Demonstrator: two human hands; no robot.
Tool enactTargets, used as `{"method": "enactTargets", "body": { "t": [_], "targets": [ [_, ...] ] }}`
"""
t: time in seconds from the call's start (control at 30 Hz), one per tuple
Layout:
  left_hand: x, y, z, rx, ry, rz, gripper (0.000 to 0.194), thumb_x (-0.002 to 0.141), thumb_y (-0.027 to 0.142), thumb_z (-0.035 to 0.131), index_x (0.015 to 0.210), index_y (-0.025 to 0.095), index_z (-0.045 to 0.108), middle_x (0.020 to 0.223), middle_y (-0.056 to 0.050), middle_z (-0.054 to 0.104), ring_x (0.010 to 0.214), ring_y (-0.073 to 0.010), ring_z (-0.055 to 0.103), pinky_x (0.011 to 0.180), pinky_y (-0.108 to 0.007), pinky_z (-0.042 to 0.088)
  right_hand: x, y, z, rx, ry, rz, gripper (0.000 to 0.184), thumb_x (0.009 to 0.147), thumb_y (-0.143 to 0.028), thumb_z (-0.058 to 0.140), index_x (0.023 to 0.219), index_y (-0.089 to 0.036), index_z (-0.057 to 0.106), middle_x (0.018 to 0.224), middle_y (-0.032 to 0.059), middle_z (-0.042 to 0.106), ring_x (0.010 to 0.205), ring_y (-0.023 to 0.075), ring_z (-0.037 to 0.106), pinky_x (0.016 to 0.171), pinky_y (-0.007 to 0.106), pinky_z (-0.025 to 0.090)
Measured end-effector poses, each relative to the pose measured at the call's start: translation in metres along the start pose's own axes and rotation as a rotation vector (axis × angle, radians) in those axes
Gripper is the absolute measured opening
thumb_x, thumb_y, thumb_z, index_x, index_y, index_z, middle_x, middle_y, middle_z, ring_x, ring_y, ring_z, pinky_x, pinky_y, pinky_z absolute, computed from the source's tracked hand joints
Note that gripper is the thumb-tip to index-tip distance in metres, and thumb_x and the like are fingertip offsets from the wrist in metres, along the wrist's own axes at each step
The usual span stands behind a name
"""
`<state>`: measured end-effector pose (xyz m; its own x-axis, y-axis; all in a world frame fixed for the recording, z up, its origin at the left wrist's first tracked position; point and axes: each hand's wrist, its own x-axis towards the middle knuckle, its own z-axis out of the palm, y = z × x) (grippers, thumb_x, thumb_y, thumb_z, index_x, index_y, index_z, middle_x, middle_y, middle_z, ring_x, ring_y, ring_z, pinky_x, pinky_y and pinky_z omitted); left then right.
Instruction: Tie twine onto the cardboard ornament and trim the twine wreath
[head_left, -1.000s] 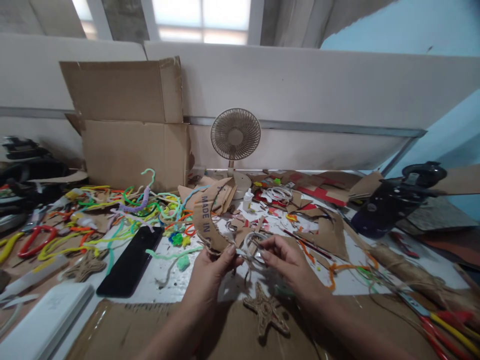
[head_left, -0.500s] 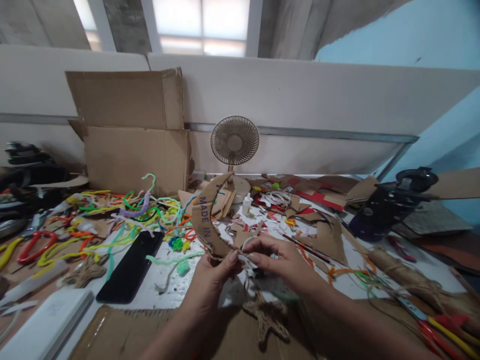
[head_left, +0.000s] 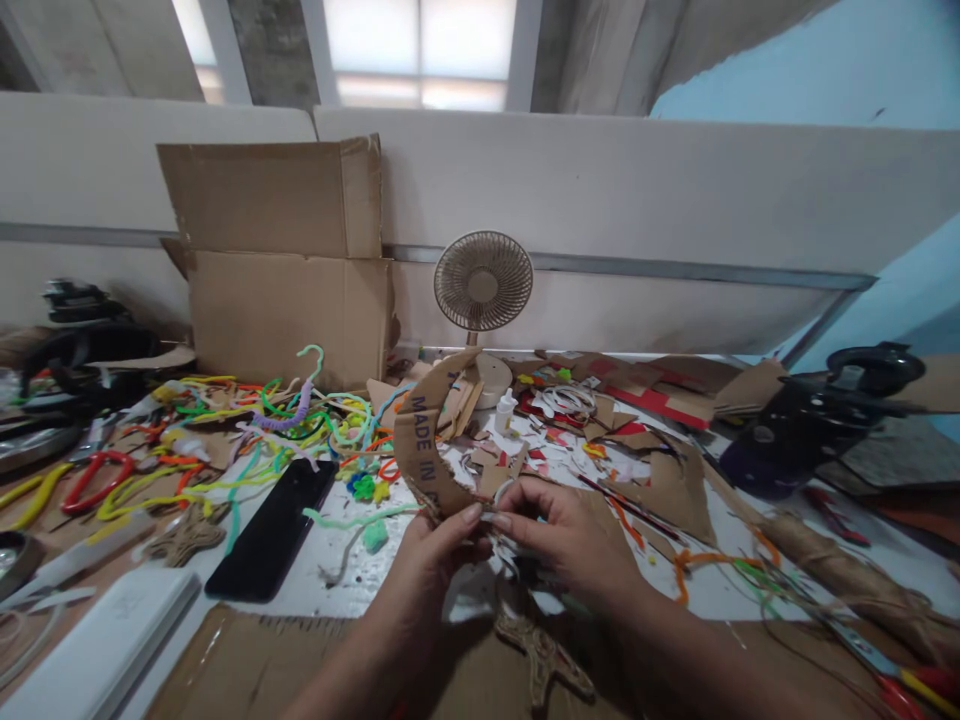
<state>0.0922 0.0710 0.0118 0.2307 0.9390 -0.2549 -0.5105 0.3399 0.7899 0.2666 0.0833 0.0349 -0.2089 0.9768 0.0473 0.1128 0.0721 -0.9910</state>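
My left hand pinches the lower tip of a cardboard crescent printed "MADE IN", held upright over the table. My right hand meets it fingertip to fingertip at that same tip, pinched on a thin strand of twine there. A twine-wrapped star lies on the cardboard sheet just below my hands.
A black phone and many coloured pipe cleaners lie to the left. A small fan and an open cardboard box stand behind. A black bottle, a twine roll and red-handled tools are on the right.
My right hand has closed in on the crescent's tip and now touches my left fingers. The view has shifted slightly to the left and down.
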Motion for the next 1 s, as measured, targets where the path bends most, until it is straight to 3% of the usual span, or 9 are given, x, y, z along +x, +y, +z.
{"method": "enactTargets", "body": {
  "t": [0.13,0.33,0.53,0.67,0.77,0.9,1.0],
  "targets": [
    [0.004,-0.001,-0.005,0.026,0.052,0.063,0.045,0.076,0.052,0.09,0.102,0.017,0.078,0.099,-0.01,0.078,0.083,-0.0215,0.068,0.081,-0.033,0.054,0.0,-0.002,-0.008,-0.061,0.025,-0.004,0.025,0.079,-0.044,0.081,0.074,-0.023,0.068,0.071,0.0014,0.064,0.066,0.0177,0.053,0.064,0.032,0.045],
    [0.012,0.0,-0.008,0.142,0.071,0.077,0.044,0.065,0.048,0.098,0.088,0.015,0.078,0.083,-0.007,0.077,0.069,-0.0158,0.064,0.068,-0.027,0.049,0.0,-0.001,-0.013,-0.062,0.009,-0.01,0.022,0.077,-0.04,0.079,0.071,-0.023,0.065,0.067,0.0007,0.06,0.063,0.0172,0.05,0.062,0.033,0.043],
    [0.002,0.003,0.002,0.141,0.086,0.069,0.037,0.071,0.04,0.095,0.094,0.015,0.082,0.089,-0.01,0.081,0.074,-0.0186,0.069,0.074,-0.029,0.053,0.001,-0.002,-0.015,-0.096,-0.01,-0.024,0.02,0.076,-0.04,0.08,0.072,-0.023,0.07,0.069,0.0026,0.068,0.065,0.0182,0.055,0.061,0.031,0.045],
    [0.002,0.001,0.002,0.176,0.065,0.067,0.03,0.07,0.039,0.096,0.082,0.016,0.081,0.079,-0.008,0.079,0.069,-0.0181,0.067,0.073,-0.029,0.054,0.0,-0.001,-0.012,-0.071,-0.024,0.023,0.019,0.075,-0.037,0.079,0.067,-0.024,0.066,0.061,-0.0011,0.06,0.056,0.0145,0.046,0.056,0.03,0.04],
    [0.003,-0.001,0.001,0.142,0.055,0.035,0.036,0.065,0.04,0.099,0.086,0.017,0.082,0.085,-0.01,0.081,0.071,-0.0191,0.07,0.074,-0.03,0.056,-0.001,0.003,-0.011,-0.014,-0.031,0.049,0.023,0.072,-0.038,0.08,0.066,-0.024,0.064,0.059,-0.002,0.057,0.055,0.0132,0.043,0.053,0.029,0.037],
    [0.007,-0.002,-0.002,0.111,0.059,0.027,0.046,0.061,0.042,0.103,0.092,0.014,0.082,0.09,-0.012,0.082,0.07,-0.0188,0.072,0.073,-0.03,0.057,0.001,0.007,-0.014,-0.016,-0.064,0.053,0.026,0.077,-0.045,0.08,0.07,-0.023,0.067,0.064,0.0004,0.063,0.059,0.0154,0.05,0.056,0.031,0.04],
    [0.012,-0.002,-0.004,0.081,0.091,0.021,0.051,0.058,0.04,0.104,0.094,0.014,0.081,0.094,-0.014,0.084,0.071,-0.0197,0.075,0.073,-0.031,0.059,0.001,0.005,-0.017,-0.201,0.013,-0.084,0.017,0.086,-0.041,0.074,0.081,-0.025,0.074,0.08,0.0044,0.073,0.075,0.0216,0.061,0.07,0.035,0.046]
  ]
}}
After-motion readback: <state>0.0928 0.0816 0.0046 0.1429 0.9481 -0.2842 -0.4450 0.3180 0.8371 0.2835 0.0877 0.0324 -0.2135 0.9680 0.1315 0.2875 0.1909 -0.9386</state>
